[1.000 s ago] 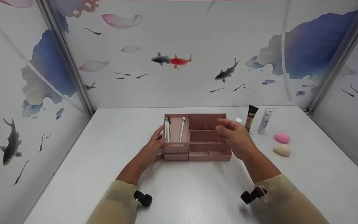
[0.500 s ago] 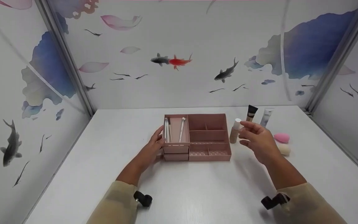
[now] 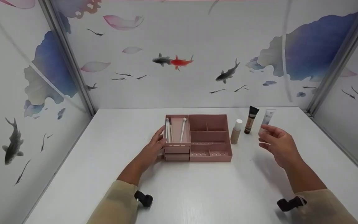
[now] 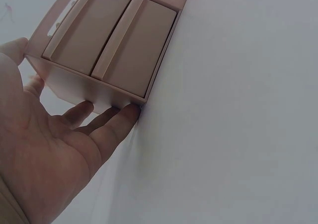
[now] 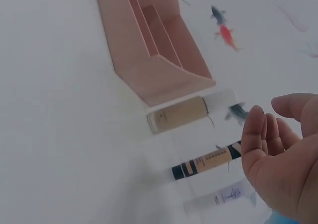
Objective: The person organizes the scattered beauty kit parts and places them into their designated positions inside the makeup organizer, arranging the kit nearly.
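A pink desktop organizer (image 3: pixel 208 137) stands mid-table, with several brushes (image 3: pixel 182 129) in its left top tray and two drawers (image 4: pixel 139 45) below at the front. My left hand (image 3: pixel 149 152) rests against its left side; in the left wrist view the fingertips (image 4: pixel 130 112) touch the side wall. My right hand (image 3: pixel 280 146) is in the air with loosely bent fingers and nothing in them. It is nearest the white tube (image 3: pixel 268 116), partly covering it in the head view. A black-and-tan tube (image 5: pixel 208 160) and a foundation bottle (image 5: pixel 181 113) stand between it and the organizer.
White table (image 3: pixel 179 193) with fish-printed white panels (image 3: pixel 179 90) behind and at both sides. The bottle stands close beside the organizer's right wall. A black wrist-camera mount (image 3: pixel 143 198) sits on each sleeve.
My right hand has moved right, from over the organizer past the bottle and black-and-tan tube to the white tube. It now hides the pink and beige sponges. My left hand stays in place.
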